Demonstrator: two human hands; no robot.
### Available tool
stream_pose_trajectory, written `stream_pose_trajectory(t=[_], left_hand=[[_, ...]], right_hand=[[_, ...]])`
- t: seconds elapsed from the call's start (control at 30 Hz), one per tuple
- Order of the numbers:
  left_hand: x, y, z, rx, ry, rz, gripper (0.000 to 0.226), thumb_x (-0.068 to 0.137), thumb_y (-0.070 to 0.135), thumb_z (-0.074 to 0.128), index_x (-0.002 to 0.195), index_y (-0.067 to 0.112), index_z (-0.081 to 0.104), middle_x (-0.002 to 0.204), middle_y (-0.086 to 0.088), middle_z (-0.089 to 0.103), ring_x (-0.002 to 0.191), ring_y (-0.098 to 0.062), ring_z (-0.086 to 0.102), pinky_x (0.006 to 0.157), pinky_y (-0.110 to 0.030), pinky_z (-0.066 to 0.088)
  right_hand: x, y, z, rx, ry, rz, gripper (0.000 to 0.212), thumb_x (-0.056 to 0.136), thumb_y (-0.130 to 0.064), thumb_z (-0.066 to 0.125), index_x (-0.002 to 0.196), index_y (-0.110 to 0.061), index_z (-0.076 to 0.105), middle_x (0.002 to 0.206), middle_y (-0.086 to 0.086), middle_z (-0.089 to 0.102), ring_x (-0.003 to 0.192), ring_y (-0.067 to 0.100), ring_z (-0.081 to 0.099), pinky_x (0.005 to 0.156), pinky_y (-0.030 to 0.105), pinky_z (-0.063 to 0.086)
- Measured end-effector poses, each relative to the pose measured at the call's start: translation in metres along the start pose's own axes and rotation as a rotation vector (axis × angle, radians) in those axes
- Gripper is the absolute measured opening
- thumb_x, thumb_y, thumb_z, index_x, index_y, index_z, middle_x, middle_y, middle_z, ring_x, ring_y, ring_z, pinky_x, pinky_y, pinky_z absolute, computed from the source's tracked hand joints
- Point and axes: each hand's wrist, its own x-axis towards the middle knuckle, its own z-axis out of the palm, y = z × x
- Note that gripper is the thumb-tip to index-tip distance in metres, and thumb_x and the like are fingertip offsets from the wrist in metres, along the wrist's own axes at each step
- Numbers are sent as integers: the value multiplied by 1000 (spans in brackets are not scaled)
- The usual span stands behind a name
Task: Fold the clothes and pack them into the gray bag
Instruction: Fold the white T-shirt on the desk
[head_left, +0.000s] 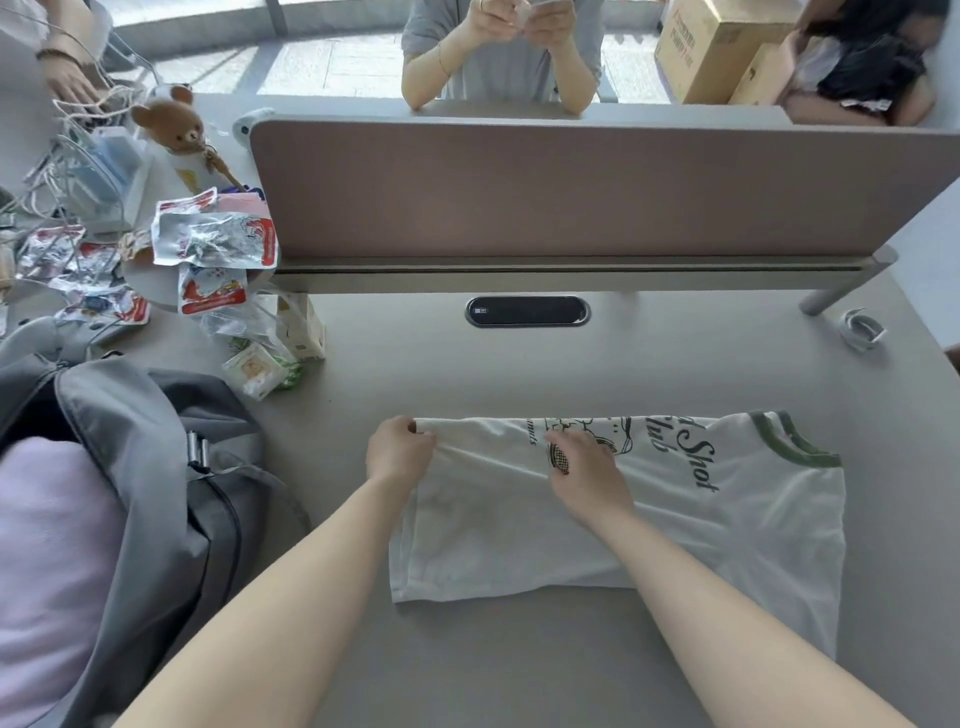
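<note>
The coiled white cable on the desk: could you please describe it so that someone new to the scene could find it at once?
Start at the long brown divider panel across the grey desk and follow it to its right end, where a grey foot angles down. Just right of that foot lies the coiled white cable, alone on bare desk, beyond the white T-shirt. Nothing else near it is small, white and looped.

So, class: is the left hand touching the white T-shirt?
Touching. The head view shows the left hand pinching the far left corner of the white T-shirt, fabric bunched under its fingers.
</note>
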Motion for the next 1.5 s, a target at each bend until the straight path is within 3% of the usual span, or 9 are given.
stream_pose_trajectory(t=[0.17,0.3,0.43,0.53,0.7,0.93,1.07,1.23,1.5], left_hand=[[-2,-15,1,-110,149,-34,26,87,21,56,111,13,62,110,-9,64,105,-31,59,84,-36,49],[-4,-4,4,138,165,304,48,92,32,58,137,21,49,134,-5,52,124,-30,44,101,-41,40],[12,11,13,427,42,365,46,91,35,54,135,22,53,133,-7,55,125,-31,44,97,-39,38],[23,14,18,547,50,354,27,88,30,51,105,19,69,107,-9,65,107,-32,55,81,-36,39],[25,16,23,438,62,445,17,90,22,49,91,14,64,94,-6,60,96,-31,54,77,-36,36],[16,22,25,454,281,456,34,89,18,51,122,21,56,128,-6,50,117,-32,42,97,-42,32],[-14,14,52,610,83,796,30,85,17,58,115,21,62,115,-2,56,105,-30,51,85,-40,40],[-38,22,69,695,-34,664,38,86,13,50,122,23,57,118,-2,54,108,-27,49,88,-36,41],[-135,68,137,415,-436,669,20,88,23,53,97,15,69,100,-4,69,97,-25,63,78,-30,49]], right_hand=[[-3,10,9,-107,-72,-62,43,92,-18,47,133,-26,55,139,-2,48,128,27,42,101,36,40],[3,25,2,38,126,0,50,90,-9,47,138,-22,51,144,-1,47,130,24,43,107,37,37],[24,47,-21,-17,150,84,51,92,-6,42,140,-23,47,147,-3,40,128,22,47,99,36,42],[42,65,-34,-112,148,127,42,96,-14,40,137,-23,47,141,3,42,116,30,55,90,39,46],[63,78,-43,-253,156,158,12,91,-18,49,97,-14,59,111,10,46,93,36,56,78,40,47],[62,79,-36,-18,275,69,22,92,-16,52,114,-17,51,128,10,46,111,33,52,79,40,47],[23,79,-26,4,256,22,43,86,-5,53,129,-13,53,138,8,44,125,30,42,97,38,38],[-31,100,-15,76,247,86,29,87,-3,51,110,-11,66,122,6,57,114,28,50,92,33,39],[-121,175,-36,279,522,583,42,88,-8,55,130,-12,55,135,12,52,119,35,50,95,39,43]])
